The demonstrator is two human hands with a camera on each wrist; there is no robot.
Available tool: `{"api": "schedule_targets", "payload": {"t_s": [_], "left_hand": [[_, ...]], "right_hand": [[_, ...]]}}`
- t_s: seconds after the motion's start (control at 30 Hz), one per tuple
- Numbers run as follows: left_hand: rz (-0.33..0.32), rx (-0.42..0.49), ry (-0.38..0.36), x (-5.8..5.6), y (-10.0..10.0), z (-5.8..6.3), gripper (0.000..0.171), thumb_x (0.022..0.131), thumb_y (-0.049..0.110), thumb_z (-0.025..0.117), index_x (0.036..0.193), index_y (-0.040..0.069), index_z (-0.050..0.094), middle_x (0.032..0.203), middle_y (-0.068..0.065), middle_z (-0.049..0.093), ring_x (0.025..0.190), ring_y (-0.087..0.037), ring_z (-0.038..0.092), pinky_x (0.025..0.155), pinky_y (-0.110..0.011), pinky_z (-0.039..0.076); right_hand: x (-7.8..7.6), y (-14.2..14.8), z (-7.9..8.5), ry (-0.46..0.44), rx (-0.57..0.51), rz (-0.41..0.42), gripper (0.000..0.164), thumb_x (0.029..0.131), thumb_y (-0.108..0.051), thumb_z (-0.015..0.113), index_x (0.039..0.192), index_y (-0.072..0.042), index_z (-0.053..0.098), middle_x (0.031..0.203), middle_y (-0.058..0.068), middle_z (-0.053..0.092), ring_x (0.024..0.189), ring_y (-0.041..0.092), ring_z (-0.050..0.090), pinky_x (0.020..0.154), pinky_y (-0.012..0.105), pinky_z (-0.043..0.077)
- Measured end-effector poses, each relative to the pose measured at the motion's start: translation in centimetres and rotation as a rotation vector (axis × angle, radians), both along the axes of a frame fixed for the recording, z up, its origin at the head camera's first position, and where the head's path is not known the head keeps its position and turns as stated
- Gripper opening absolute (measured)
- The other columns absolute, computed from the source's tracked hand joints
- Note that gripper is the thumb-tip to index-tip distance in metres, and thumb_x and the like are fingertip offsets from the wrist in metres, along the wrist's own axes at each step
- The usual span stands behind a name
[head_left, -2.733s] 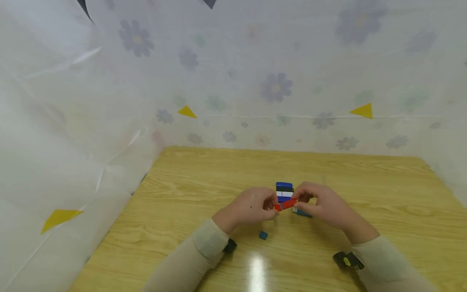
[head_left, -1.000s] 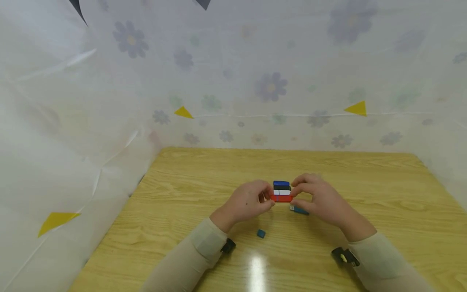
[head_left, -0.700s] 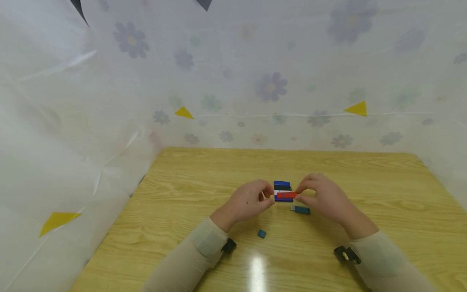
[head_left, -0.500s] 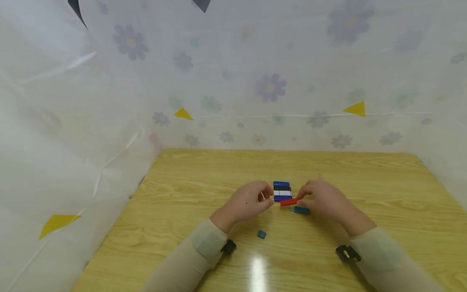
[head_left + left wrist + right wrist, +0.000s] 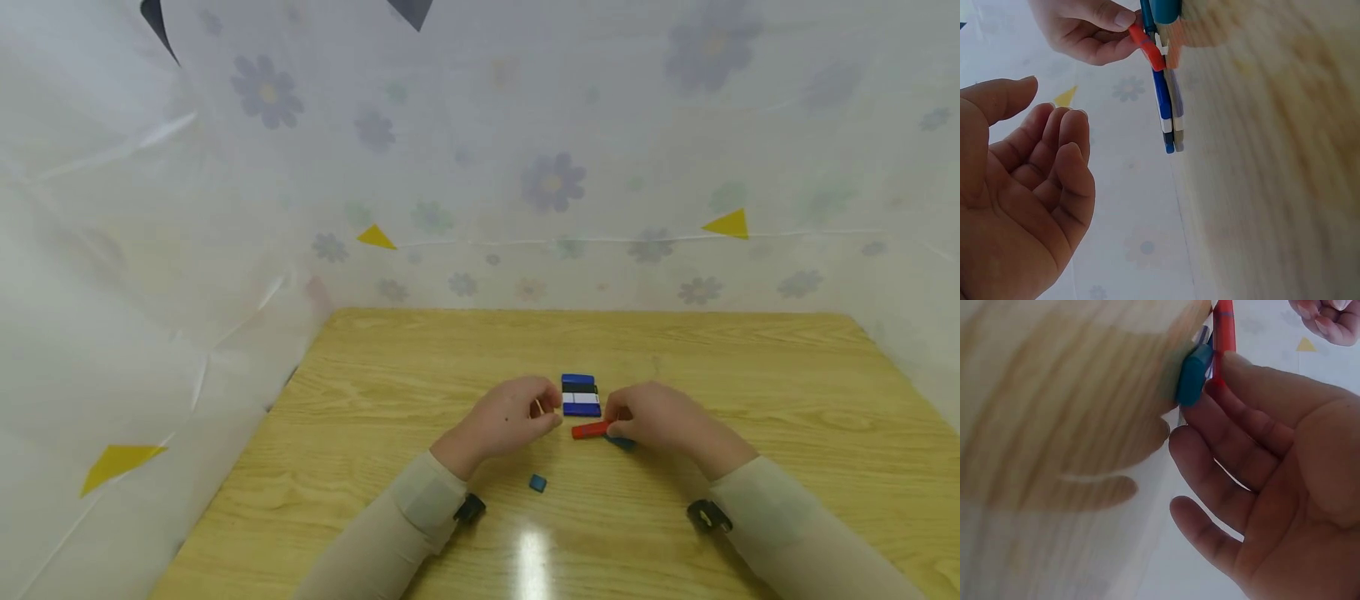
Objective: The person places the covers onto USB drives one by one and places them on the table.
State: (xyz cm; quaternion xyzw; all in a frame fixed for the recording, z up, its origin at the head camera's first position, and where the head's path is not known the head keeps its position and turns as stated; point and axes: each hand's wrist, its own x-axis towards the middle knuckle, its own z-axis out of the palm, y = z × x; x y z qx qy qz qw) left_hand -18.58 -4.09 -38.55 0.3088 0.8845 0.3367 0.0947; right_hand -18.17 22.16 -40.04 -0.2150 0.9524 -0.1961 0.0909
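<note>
My right hand point(image 5: 660, 421) pinches a red USB flash drive point(image 5: 589, 430) by its right end, between thumb and fingertips, low over the table. Partly under those fingers lies a teal USB flash drive point(image 5: 621, 442); the right wrist view shows this teal drive point(image 5: 1192, 378) on the tabletop with its metal plug bare. Just beyond, several USB drives in blue, black and white lie side by side, the nearest a blue one point(image 5: 581, 410). My left hand point(image 5: 510, 417) hovers left of them, fingers loosely curled, holding nothing, as the left wrist view confirms.
A small teal cap point(image 5: 537, 483) lies on the wooden table point(image 5: 420, 358) in front of the left hand. Pale flowered sheeting point(image 5: 465, 192) with yellow triangles hangs behind the table and on the left. Both wrists carry black straps.
First held by both hands, the red drive was brought over the row, then drawn back in the right hand alone and lowered toward the teal drive. The left hand let go and stayed beside the row.
</note>
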Motion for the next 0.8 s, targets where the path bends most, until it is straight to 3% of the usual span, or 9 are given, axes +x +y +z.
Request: {"api": "schedule_targets", "payload": {"t_s": [0.17,0.8], "left_hand": [[0.003,-0.002,-0.005,0.0,0.0,0.0,0.011,0.1,0.027,0.067,0.107,0.019,0.065,0.092,0.012,0.061,0.08,-0.005,0.057,0.065,-0.025,0.05],[-0.031,-0.037,-0.001,-0.1,0.0,0.0,0.009,0.1,0.028,0.066,0.106,0.021,0.064,0.091,0.013,0.061,0.079,-0.005,0.057,0.065,-0.024,0.049]], "right_hand": [[-0.3,-0.2,0.0,0.035,0.025,-0.037,0.006,0.093,-0.022,0.074,0.089,-0.023,0.07,0.077,-0.011,0.061,0.065,0.011,0.051,0.061,0.034,0.045],[-1.1,-1.4,0.0,0.02,0.133,-0.057,0.024,0.092,-0.031,0.076,0.077,-0.021,0.06,0.065,-0.006,0.054,0.057,0.013,0.049,0.054,0.032,0.038]]}}
